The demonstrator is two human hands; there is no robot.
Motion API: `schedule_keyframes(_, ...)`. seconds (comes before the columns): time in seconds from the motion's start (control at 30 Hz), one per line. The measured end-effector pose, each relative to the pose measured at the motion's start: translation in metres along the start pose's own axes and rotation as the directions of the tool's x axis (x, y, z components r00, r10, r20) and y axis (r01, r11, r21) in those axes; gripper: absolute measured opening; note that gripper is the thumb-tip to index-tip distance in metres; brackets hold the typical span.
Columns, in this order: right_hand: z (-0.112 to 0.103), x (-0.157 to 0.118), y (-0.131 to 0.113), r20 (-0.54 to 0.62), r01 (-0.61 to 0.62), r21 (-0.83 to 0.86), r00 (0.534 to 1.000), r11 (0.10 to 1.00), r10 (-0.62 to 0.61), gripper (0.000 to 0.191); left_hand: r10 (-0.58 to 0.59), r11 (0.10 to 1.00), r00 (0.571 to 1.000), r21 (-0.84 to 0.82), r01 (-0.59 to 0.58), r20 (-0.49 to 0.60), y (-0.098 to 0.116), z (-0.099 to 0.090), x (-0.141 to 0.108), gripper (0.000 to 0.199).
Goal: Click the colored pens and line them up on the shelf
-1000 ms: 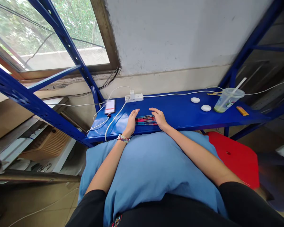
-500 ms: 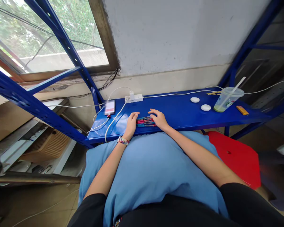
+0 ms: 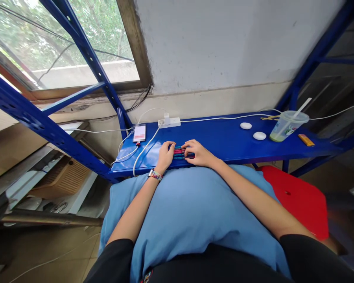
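Note:
Several slim pens (image 3: 179,151), red and teal-blue, lie side by side near the front edge of the blue shelf top (image 3: 212,137). My left hand (image 3: 166,155) is at their left ends, fingers curled and thumb against them. Over the right ends bends my right hand (image 3: 198,152), its fingers and thumb closed round the bundle and hiding those ends. Only the pens' middle parts show between my hands. A patterned wristband circles my left wrist.
Left of my hands lie a device with a blurred screen (image 3: 139,133), white cables and a power strip (image 3: 169,122). To the right are two white oval objects (image 3: 259,136), a plastic cup with a straw (image 3: 287,125) and an orange packet (image 3: 306,140). A blue cushion (image 3: 188,204) covers my lap.
My right hand has shifted, its fingers curling down round the right ends of the pens. My left hand's fingers have drawn in a little. The view has shifted slightly.

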State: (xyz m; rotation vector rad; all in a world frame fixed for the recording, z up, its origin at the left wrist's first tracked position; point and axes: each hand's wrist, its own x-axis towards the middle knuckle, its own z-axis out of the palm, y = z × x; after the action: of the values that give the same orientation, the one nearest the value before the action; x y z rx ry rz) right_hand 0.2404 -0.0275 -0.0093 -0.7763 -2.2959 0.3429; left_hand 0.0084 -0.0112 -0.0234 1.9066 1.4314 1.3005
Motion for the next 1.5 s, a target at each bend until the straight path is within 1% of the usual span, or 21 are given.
schedule_keyframes(0.13,-0.002,-0.001,0.001,0.007,0.009,-0.026,1.0,1.0,-0.009,0.009,0.007,1.0,1.0,-0.009,-0.007,-0.014,0.002,0.0,-0.001,0.017)
schedule_keyframes(0.2,-0.001,-0.001,0.001,0.005,0.019,-0.006,1.0,1.0,-0.018,0.008,0.015,1.0,1.0,-0.009,-0.015,-0.022,0.005,-0.001,-0.002,0.016)
schedule_keyframes(0.27,-0.001,0.001,0.001,-0.029,0.006,0.035,1.0,0.999,-0.005,0.008,0.045,0.999,0.999,-0.007,-0.045,-0.024,0.01,-0.002,-0.004,0.015)
schedule_keyframes(0.37,-0.001,0.003,0.001,-0.142,-0.075,0.087,0.986,0.993,0.087,0.006,0.124,0.992,0.992,0.022,-0.124,-0.005,0.019,-0.005,-0.007,0.018)
schedule_keyframes(0.47,-0.002,0.005,0.003,-0.247,-0.173,0.128,0.948,0.977,0.2,0.013,0.175,0.983,0.985,0.065,-0.174,-0.011,0.024,-0.008,-0.009,0.02)
schedule_keyframes(0.57,-0.002,0.005,0.006,-0.302,-0.231,0.242,0.905,0.942,0.3,0.019,0.196,0.98,0.98,0.033,-0.195,-0.04,0.026,-0.008,-0.01,0.017)
schedule_keyframes(0.63,-0.001,0.007,0.008,-0.324,-0.279,0.362,0.857,0.889,0.401,0.025,0.185,0.983,0.981,0.002,-0.185,-0.059,0.025,-0.009,-0.01,0.015)
schedule_keyframes(0.67,-0.001,0.008,0.009,-0.319,-0.301,0.441,0.828,0.845,0.461,0.028,0.173,0.985,0.982,-0.012,-0.174,-0.07,0.025,-0.009,-0.01,0.015)
schedule_keyframes(0.7,-0.002,0.009,0.009,-0.301,-0.315,0.533,0.796,0.785,0.524,0.031,0.161,0.986,0.983,-0.027,-0.164,-0.085,0.025,-0.009,-0.01,0.015)
schedule_keyframes(0.77,-0.003,0.011,0.011,-0.226,-0.312,0.715,0.744,0.626,0.629,0.035,0.153,0.984,0.981,-0.073,-0.162,-0.118,0.024,-0.009,-0.009,0.014)
schedule_keyframes(0.83,-0.005,0.011,0.011,-0.152,-0.281,0.831,0.714,0.479,0.684,0.039,0.158,0.977,0.977,-0.123,-0.176,-0.141,0.024,-0.009,-0.008,0.013)
schedule_keyframes(0.87,-0.006,0.012,0.012,-0.134,-0.264,0.861,0.706,0.434,0.695,0.04,0.161,0.974,0.977,-0.137,-0.181,-0.142,0.023,-0.009,-0.008,0.013)
schedule_keyframes(0.93,-0.007,0.011,0.012,-0.118,-0.24,0.888,0.708,0.393,0.697,0.043,0.162,0.975,0.979,-0.136,-0.178,-0.123,0.023,-0.009,-0.007,0.014)
schedule_keyframes(1.0,-0.007,0.011,0.011,-0.116,-0.227,0.894,0.714,0.385,0.69,0.044,0.161,0.977,0.982,-0.126,-0.173,-0.098,0.022,-0.009,-0.007,0.015)
schedule_keyframes(1.1,-0.004,0.011,0.01,-0.136,-0.216,0.885,0.728,0.413,0.672,0.045,0.138,0.981,0.987,-0.129,-0.148,-0.077,0.019,-0.009,-0.006,0.02)
schedule_keyframes(1.27,0.0,0.012,0.009,-0.157,-0.212,0.865,0.746,0.455,0.647,0.044,0.036,0.985,0.998,-0.169,-0.043,-0.044,0.019,-0.009,-0.006,0.034)
schedule_keyframes(1.33,0.0,0.012,0.009,-0.164,-0.207,0.867,0.74,0.453,0.653,0.042,0.018,0.979,0.999,-0.203,-0.027,-0.049,0.02,-0.009,-0.006,0.034)
schedule_keyframes(1.43,0.0,0.011,0.01,-0.179,-0.191,0.881,0.712,0.433,0.679,0.04,0.036,0.973,0.996,-0.224,-0.053,-0.078,0.021,-0.008,-0.006,0.036)
schedule_keyframes(1.5,0.0,0.011,0.012,-0.185,-0.188,0.886,0.695,0.424,0.695,0.038,0.038,0.974,0.996,-0.222,-0.055,-0.081,0.019,-0.008,-0.005,0.032)
